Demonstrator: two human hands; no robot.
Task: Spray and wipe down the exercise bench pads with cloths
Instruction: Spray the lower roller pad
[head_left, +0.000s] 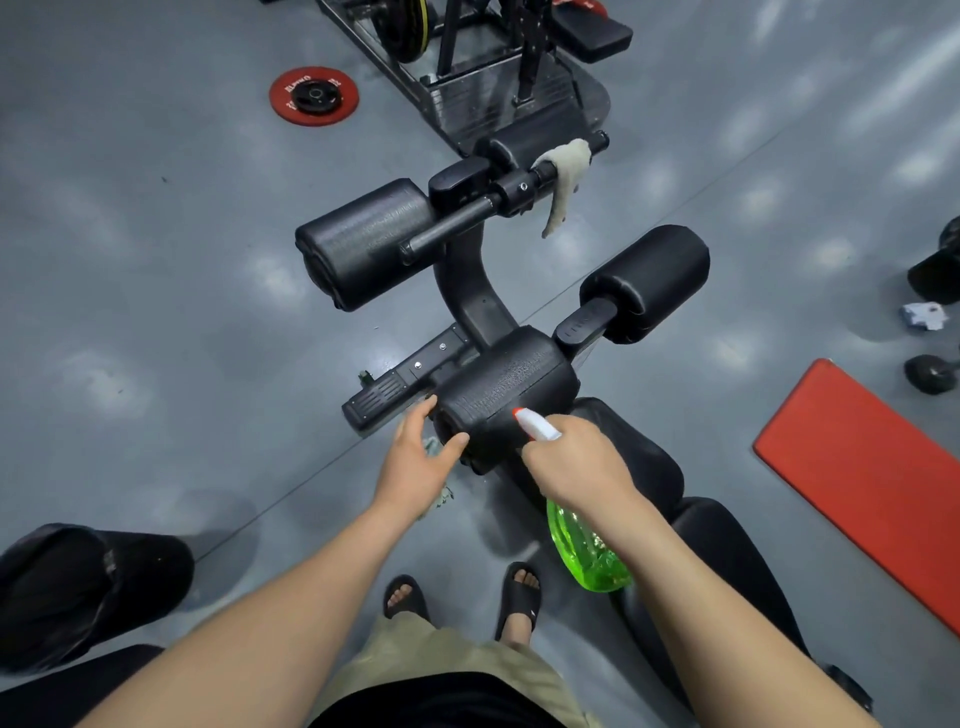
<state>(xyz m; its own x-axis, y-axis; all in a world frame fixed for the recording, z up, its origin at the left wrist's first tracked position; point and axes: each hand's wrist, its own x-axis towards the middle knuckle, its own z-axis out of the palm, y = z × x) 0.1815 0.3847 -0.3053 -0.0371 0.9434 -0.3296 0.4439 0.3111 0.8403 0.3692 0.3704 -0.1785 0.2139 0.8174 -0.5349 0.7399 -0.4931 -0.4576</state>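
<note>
The black exercise bench has a near roller pad, two farther roller pads and a seat pad. My right hand grips a green spray bottle. Its white head and red nozzle point at the near roller pad from a few centimetres away. My left hand rests against that pad's left end, thumb and index finger spread. A greenish cloth shows under its palm, mostly hidden. A whitish towel hangs over the bench's far handle.
A red weight plate lies on the grey floor at the back left, beside a black machine frame. A red mat and dumbbells lie to the right. A black bag sits at the lower left.
</note>
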